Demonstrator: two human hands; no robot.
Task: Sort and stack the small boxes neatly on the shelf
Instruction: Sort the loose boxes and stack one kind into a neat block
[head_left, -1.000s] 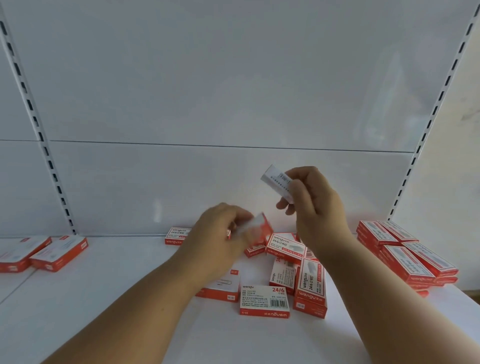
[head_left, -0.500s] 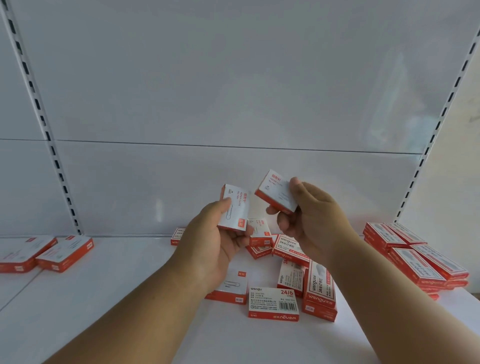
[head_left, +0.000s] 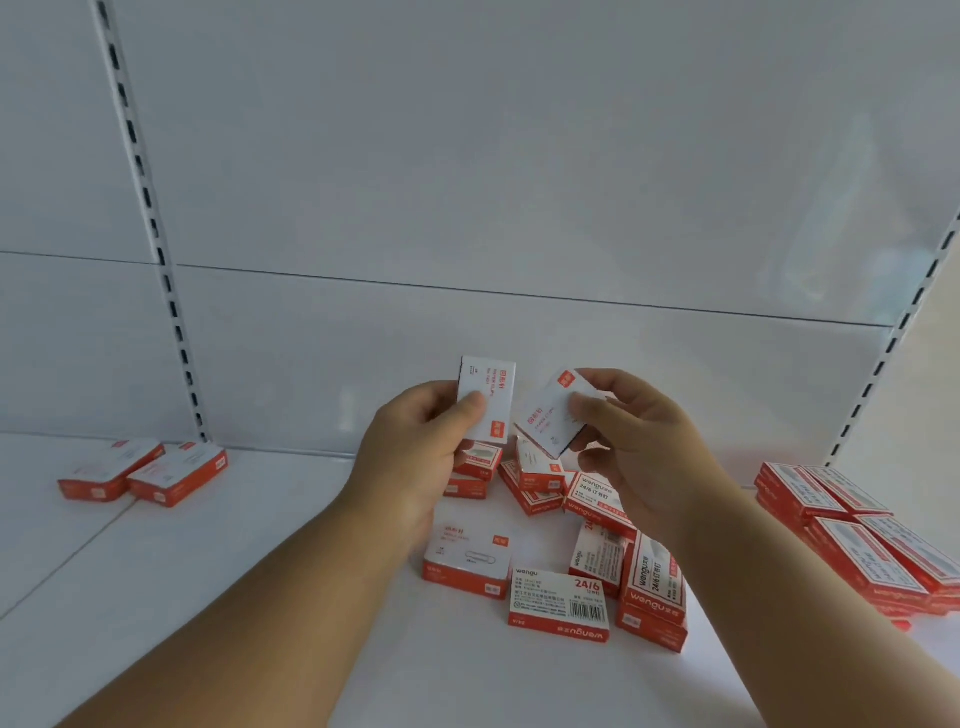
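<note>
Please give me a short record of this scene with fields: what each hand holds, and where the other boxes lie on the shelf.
left hand: grips a small white and red cardboard box, upright, raised above the shelf
right hand: grips a second small white and red box, tilted
gap between held boxes: close, apparently not touching
white shelf: loose pile of red and white boxes at centre
right side: neat stack of red boxes
far left: two red boxes side by side
</note>
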